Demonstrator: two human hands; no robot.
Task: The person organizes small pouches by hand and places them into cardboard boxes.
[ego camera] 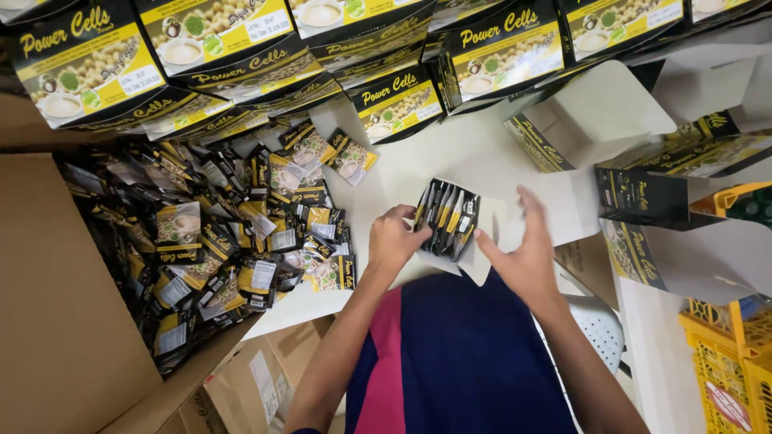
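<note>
Left hand (394, 241) grips a bunched stack of black-and-yellow foil sachets (447, 217) on the white table (482, 153); right hand (523, 249) hovers just beside, fingers spread, apparently squaring it.

white tabletop (482, 153), yellow crate (728, 366) right, white perforated chair (599, 325) below.

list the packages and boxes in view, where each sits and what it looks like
Bundle of sachets: centre of the table, slim black and yellow packets, squared up between left hand and right hand.
Loose sachets: heaped left, small, black and yellow.
Closed cartons: stacked along the top, black and yellow.
Open cartons: right, flaps up, white inside.
Yellow crate: lower right.
</note>
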